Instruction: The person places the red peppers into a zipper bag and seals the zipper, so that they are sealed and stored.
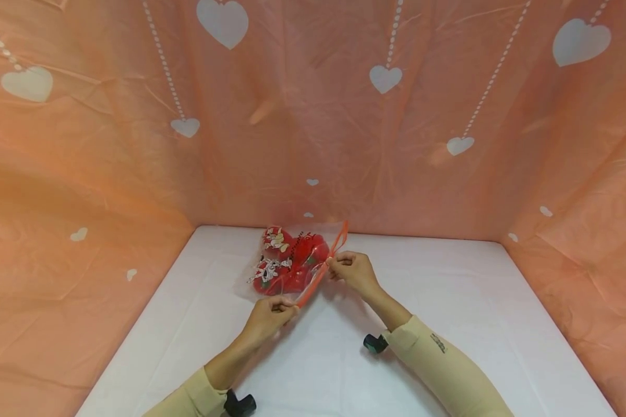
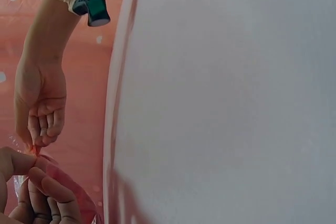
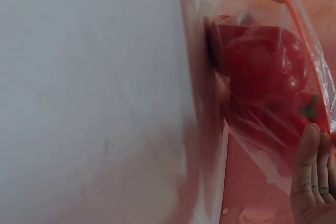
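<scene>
A clear plastic bag [image 1: 313, 229] with printed cartoon figures and an orange zip strip [image 1: 313, 284] along its opening edge is near the back of the table. Inside it show rounded red things [image 3: 257, 66] with green patches; their kind is unclear. My left hand [image 1: 268, 318] pinches the strip's near end between thumb and fingers. Farther along the same strip, my right hand [image 1: 353, 271] pinches it, and an orange loop of strip stands up beyond those fingers. In the left wrist view, the right hand [image 2: 44, 95] appears above the left hand [image 2: 44, 195].
A white-covered table [image 1: 438, 301] lies under both arms. Orange sheeting [image 1: 313, 127] with white hearts hangs behind it and along both sides. Black wrist devices [image 1: 240, 403] are worn below the beige sleeves.
</scene>
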Tool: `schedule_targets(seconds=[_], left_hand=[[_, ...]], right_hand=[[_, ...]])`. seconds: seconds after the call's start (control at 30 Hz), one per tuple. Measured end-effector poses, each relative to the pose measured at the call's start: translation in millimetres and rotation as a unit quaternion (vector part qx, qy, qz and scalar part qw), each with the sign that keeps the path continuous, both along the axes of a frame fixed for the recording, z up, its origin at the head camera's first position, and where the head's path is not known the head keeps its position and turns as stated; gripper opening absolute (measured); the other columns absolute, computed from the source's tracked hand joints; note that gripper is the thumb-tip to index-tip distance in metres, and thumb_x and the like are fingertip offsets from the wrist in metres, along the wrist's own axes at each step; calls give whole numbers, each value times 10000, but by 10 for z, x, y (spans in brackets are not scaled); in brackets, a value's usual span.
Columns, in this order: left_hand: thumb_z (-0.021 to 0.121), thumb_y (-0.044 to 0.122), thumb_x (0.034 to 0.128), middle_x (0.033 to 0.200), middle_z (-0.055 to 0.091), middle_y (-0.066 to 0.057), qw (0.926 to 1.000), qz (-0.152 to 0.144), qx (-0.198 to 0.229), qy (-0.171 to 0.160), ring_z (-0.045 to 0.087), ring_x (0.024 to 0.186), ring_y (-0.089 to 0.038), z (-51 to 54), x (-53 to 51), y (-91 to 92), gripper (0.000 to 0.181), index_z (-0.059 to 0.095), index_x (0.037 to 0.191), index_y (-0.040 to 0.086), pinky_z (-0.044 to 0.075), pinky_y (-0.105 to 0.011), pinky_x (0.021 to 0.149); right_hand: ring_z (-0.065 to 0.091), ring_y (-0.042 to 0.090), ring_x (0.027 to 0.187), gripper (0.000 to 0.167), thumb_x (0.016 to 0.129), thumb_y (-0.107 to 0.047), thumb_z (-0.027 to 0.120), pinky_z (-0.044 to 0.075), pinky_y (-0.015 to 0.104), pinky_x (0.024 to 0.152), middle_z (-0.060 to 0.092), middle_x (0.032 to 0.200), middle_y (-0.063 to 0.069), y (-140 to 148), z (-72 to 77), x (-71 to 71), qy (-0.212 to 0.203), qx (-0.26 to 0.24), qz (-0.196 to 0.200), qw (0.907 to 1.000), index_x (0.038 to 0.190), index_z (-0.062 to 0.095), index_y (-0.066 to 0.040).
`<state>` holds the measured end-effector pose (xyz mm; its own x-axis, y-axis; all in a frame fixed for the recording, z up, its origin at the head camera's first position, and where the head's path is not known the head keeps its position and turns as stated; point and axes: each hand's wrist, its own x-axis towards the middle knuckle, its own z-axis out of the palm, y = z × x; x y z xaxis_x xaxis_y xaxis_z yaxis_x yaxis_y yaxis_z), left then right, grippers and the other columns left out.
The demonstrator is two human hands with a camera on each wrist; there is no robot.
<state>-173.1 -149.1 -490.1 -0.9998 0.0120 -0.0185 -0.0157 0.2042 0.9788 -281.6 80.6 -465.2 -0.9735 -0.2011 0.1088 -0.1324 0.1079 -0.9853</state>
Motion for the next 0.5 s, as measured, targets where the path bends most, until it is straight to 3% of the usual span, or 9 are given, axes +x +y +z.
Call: schedule_targets(seconds=[0.13, 0.23, 0.5], left_hand=[[785, 43, 951, 776, 693, -90, 9999, -42, 142, 3, 568, 687, -95, 9, -6, 13, 144, 757, 1013, -84, 442, -208, 578], [781, 43, 955, 767, 683, -80, 9997, -76, 213, 8, 569, 680, -87, 2, -17, 24, 147, 751, 1013, -90, 441, -208, 578], [776, 32, 958, 789, 697, -95, 9998, -3, 175, -68, 576, 687, -89, 6, -21, 50, 117, 755, 998, -75, 449, -210, 586]], right_hand=[[775, 372, 720, 158, 994, -58, 741, 637, 515, 721, 759, 841, 263, 0, 7, -21, 382, 129, -6, 9992, 948, 729, 93], [770, 422, 738, 140, 993, -47, 737, 629, 549, 719, 753, 858, 295, 10, 13, -40, 547, 204, -45, 9983, 949, 725, 86], [762, 233, 664, 141, 990, -16, 728, 636, 346, 649, 756, 897, 298, 38, 28, -105, 412, -27, -111, 9991, 973, 713, 123]])
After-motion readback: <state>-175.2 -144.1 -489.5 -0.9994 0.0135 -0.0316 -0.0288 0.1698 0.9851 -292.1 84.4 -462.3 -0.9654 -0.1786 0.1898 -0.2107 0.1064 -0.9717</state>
